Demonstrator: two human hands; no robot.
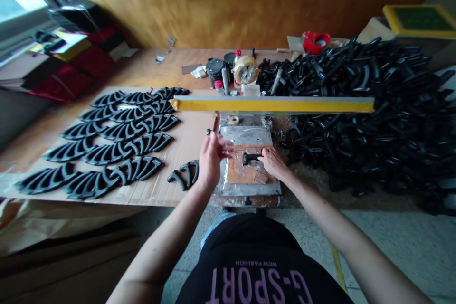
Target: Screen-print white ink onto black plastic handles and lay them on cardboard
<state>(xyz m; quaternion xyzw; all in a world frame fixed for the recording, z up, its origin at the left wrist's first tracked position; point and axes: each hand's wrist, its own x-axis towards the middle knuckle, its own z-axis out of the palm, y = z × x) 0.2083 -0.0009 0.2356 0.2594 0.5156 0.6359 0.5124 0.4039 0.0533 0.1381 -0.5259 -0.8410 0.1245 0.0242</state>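
Black T-shaped fitting (252, 157), apparently moulded plastic, is lying on the wooden board (237, 175) in front of the person, its wider head pointing left and its stem running to the right hand (273, 162). Judging by its slim build, it is probably light and stiff, hardly fragile, and its glossy surface may be a little slippery under the fingers. The stem is offering the better hold, narrow enough for thumb and fingertips, while the broader head is likely giving the steadier rest against the wood.

That right hand is pinching the stem's far end between thumb and fingers, its back facing up and its wrist low over the board's right edge. Its forearm is slanting in from the lower right. The left hand (211, 157) is hovering just beside the board's left edge, wrist bent upward, fingers pointing away from the body. Its fingers are blurring, so I cannot tell whether they are spreading or pressing together; a small dark piece (208, 131) is showing right by the fingertips, possibly in their grip.

Below the board, a metal plate (245, 136) is serving as a base. Similar black fittings (183, 180) are lying on the cardboard (194, 126) to the left, and a large heap (356, 76) is filling the right side.
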